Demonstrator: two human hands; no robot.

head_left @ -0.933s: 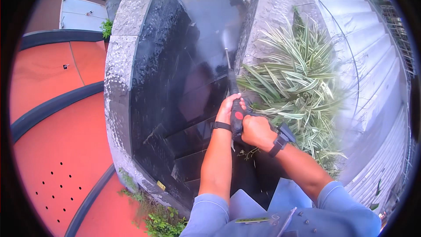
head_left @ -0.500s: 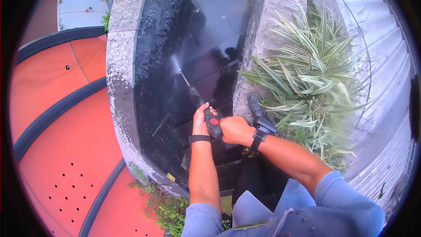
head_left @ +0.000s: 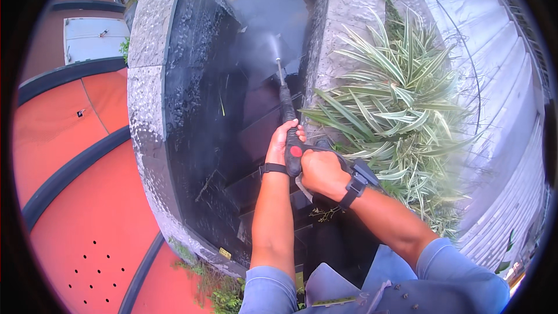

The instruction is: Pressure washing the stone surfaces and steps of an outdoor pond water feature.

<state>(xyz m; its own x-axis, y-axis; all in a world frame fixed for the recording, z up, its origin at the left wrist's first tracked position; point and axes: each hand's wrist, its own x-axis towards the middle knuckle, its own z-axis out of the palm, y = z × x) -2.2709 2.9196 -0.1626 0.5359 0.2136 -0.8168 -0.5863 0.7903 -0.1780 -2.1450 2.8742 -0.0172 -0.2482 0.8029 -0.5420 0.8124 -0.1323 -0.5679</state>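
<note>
A black pressure washer gun [head_left: 286,103] with a red round patch points away from me over the dark wet trough. My left hand [head_left: 281,141] is wrapped round its body from the left. Behind it, my right hand [head_left: 326,173] is closed on the grip at the rear. From the tip of the thin metal wand comes white water spray [head_left: 274,46], with mist around it. The dark trough floor [head_left: 256,117] and the rough inner wall [head_left: 195,75] look wet. The trigger is hidden by my right hand.
Pale stone coping [head_left: 146,96] edges the trough on the left, with an orange surface [head_left: 70,168] and dark curved bands beyond. On the right stands a striped leafy plant [head_left: 401,87] beside the stone ledge [head_left: 343,23]. Ribbed pale sheeting [head_left: 500,75] lies farther right.
Both hands have swung the gun to the right and slightly farther away. Its spray has shifted from beside the left wall to the middle of the trough.
</note>
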